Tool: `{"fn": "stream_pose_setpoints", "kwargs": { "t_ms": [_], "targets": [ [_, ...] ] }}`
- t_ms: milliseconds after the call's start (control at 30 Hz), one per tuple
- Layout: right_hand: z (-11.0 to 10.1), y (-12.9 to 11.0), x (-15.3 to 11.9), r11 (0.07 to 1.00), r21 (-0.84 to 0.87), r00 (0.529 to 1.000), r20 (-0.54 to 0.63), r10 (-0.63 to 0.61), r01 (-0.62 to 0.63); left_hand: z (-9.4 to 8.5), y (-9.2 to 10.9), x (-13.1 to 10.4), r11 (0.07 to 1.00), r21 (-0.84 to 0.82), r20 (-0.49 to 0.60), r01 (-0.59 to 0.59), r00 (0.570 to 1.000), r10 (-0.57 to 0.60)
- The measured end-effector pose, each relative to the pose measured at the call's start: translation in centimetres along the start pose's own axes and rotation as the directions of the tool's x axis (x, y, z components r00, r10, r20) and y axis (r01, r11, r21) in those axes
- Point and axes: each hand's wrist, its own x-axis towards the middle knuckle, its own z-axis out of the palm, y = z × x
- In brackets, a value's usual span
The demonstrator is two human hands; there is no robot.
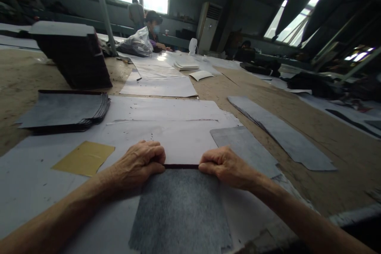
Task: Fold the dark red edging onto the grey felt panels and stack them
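A grey sheet (181, 206) with a fibrous face lies in front of me on white paper, its far edge folded over into a narrow dark strip. My left hand (143, 162) pinches the left end of that strip between thumb and curled fingers. At the other end, my right hand (222, 164) grips it the same way. Just beyond the right hand lies another grey sheet (244, 147), flat on the paper. To the left of my left hand is a yellowish-brown square piece (85, 158). The parts of the strip under my fingers are hidden.
A stack of grey sheets (65, 109) with dark folded edges sits at left, a tall dark stack (71, 55) behind it. More long grey sheets (279, 131) lie at right. White sheets (159, 85) and a plastic bag (137, 43) are farther back, near a seated person (154, 31).
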Motion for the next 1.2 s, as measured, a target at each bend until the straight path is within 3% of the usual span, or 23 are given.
{"fn": "stream_pose_setpoints", "kwargs": {
  "t_ms": [133, 433, 533, 633, 700, 733, 800, 833, 867, 900, 967, 1033, 1200],
  "targets": [
    [0.3, 0.4, -0.1, 1.0, 0.028, 0.998, -0.055, -0.006, 0.007, -0.3, -0.4, 0.2, 0.998, -0.049, 0.017, 0.029, 0.999, -0.028],
    [-2.0, 1.3, -0.2, 0.951, 0.26, 0.985, 0.079, 0.152, -0.167, -0.5, 0.1, 0.3, 0.982, -0.154, -0.021, 0.108, 0.993, -0.112],
    [-2.0, 0.9, 0.3, 0.961, 0.248, 0.992, 0.061, 0.113, -0.124, -0.7, -0.3, 0.5, 0.987, -0.131, -0.059, 0.091, 0.993, -0.099],
    [-1.5, -0.2, 1.6, 0.98, 0.2, 0.997, -0.069, 0.028, -0.014, -1.2, -1.8, 0.6, 0.993, -0.018, -0.169, 0.114, 0.979, -0.115],
    [-0.9, -1.1, 3.1, 0.985, 0.162, 0.989, -0.147, -0.03, 0.054, -1.5, -3.3, 0.6, 0.976, 0.111, -0.323, 0.186, 0.936, -0.142],
    [-0.5, -1.5, 4.1, 0.986, 0.144, 0.983, -0.176, -0.054, 0.08, -1.5, -4.1, 0.6, 0.953, 0.186, -0.425, 0.237, 0.894, -0.139],
    [0.3, -2.4, 6.0, 0.988, 0.103, 0.968, -0.233, -0.089, 0.116, -1.3, -5.3, 0.5, 0.889, 0.332, -0.599, 0.315, 0.799, -0.059],
    [0.7, -2.7, 6.9, 0.988, 0.081, 0.961, -0.256, -0.105, 0.129, -1.0, -5.6, 0.5, 0.866, 0.387, -0.64, 0.316, 0.768, 0.005],
    [1.0, -2.9, 7.5, 0.988, 0.061, 0.955, -0.27, -0.121, 0.142, -0.7, -5.8, 0.4, 0.857, 0.431, -0.641, 0.284, 0.764, 0.069],
    [1.2, -3.0, 7.9, 0.987, 0.042, 0.951, -0.278, -0.138, 0.155, -0.2, -5.7, 0.3, 0.859, 0.464, -0.604, 0.215, 0.786, 0.13],
    [1.1, -2.8, 7.8, 0.983, 0.009, 0.942, -0.289, -0.173, 0.183, 0.6, -5.3, 0.0, 0.868, 0.495, -0.448, 0.049, 0.87, 0.206],
    [0.3, -2.0, 6.5, 0.979, -0.033, 0.926, -0.319, -0.2, 0.2, 1.3, -4.6, -0.3, 0.861, 0.507, -0.308, -0.038, 0.925, 0.222],
    [-3.2, 2.0, 0.0, 0.974, -0.213, 0.888, -0.428, -0.167, 0.08, 1.9, -4.1, -0.5, 0.822, 0.57, -0.23, -0.001, 0.96, 0.161]
  ]
}}
